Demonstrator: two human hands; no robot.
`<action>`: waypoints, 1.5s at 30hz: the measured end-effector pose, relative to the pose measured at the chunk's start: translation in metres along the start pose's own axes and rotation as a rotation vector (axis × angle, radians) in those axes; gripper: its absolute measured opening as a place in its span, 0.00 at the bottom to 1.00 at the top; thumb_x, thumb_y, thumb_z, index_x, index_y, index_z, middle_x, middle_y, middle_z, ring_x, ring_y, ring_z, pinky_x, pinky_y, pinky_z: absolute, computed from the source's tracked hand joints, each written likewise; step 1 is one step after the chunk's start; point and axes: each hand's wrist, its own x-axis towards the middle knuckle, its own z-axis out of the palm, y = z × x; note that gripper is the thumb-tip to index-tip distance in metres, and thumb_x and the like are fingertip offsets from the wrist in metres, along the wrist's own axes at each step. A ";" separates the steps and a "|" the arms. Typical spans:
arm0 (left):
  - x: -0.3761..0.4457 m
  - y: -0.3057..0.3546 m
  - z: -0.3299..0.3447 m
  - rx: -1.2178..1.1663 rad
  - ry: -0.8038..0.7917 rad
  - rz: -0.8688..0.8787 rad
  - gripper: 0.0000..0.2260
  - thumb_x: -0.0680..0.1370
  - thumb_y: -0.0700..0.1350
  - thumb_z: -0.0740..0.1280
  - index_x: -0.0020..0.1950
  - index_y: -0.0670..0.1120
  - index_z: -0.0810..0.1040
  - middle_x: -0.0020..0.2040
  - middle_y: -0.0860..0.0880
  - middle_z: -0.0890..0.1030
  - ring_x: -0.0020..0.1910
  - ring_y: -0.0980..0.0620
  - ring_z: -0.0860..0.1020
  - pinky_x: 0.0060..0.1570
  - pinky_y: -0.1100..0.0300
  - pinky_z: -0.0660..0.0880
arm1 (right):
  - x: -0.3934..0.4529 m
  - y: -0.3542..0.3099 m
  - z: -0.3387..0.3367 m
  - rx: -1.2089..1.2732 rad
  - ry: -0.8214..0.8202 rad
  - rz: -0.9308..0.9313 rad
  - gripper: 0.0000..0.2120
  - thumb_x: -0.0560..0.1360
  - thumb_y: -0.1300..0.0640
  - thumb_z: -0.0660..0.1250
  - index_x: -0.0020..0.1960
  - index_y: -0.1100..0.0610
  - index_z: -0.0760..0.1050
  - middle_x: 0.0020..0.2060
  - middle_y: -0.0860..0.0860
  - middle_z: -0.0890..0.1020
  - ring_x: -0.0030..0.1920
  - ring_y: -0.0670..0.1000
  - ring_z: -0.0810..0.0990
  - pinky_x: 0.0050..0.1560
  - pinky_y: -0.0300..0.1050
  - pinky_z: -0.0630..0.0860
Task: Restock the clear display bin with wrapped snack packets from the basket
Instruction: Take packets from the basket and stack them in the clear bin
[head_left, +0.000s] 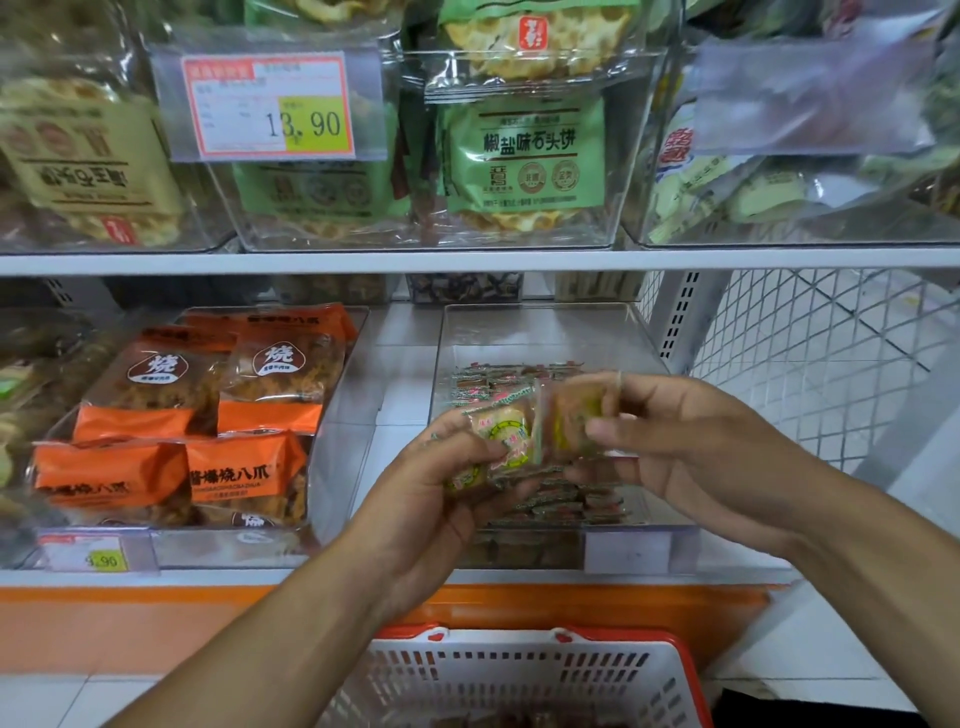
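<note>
display bin (545, 332): clear plastic, glossy, smooth walls
snack packets (511, 441): shiny transparent film, printed
basket (519, 675): white moulded plastic lattice, red rim, matt
orange packs (234, 467): glossy film
shelf edge (467, 260): white painted metal, smooth
side mesh (831, 364): white coated wire
price tag (267, 106): paper behind clear plastic

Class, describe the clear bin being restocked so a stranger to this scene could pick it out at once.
Find the lower white shelf above the orange base. The clear display bin sits at its right end, beside the wire mesh panel. Unlike the neighbouring bin of orange packets, it holds small green-edged packets and is mostly unfilled.
</note>
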 end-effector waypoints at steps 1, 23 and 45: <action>0.000 -0.001 0.000 0.078 0.008 0.011 0.17 0.67 0.36 0.73 0.54 0.44 0.84 0.55 0.37 0.85 0.50 0.43 0.85 0.43 0.55 0.83 | -0.002 -0.001 -0.001 -0.109 -0.030 0.022 0.17 0.72 0.63 0.74 0.60 0.58 0.82 0.50 0.56 0.85 0.47 0.53 0.84 0.43 0.43 0.82; -0.005 -0.004 -0.006 0.095 -0.078 -0.268 0.16 0.75 0.48 0.72 0.61 0.44 0.85 0.58 0.41 0.84 0.47 0.49 0.84 0.44 0.58 0.82 | 0.001 0.006 -0.003 -0.093 -0.009 0.303 0.19 0.70 0.63 0.73 0.61 0.55 0.83 0.56 0.58 0.85 0.50 0.54 0.85 0.41 0.43 0.82; 0.001 0.004 -0.002 -0.080 0.268 0.201 0.11 0.71 0.41 0.73 0.52 0.41 0.83 0.52 0.40 0.87 0.47 0.48 0.87 0.41 0.59 0.83 | 0.008 0.013 0.007 0.264 0.107 0.253 0.18 0.71 0.66 0.71 0.61 0.61 0.82 0.56 0.62 0.83 0.55 0.57 0.85 0.50 0.53 0.83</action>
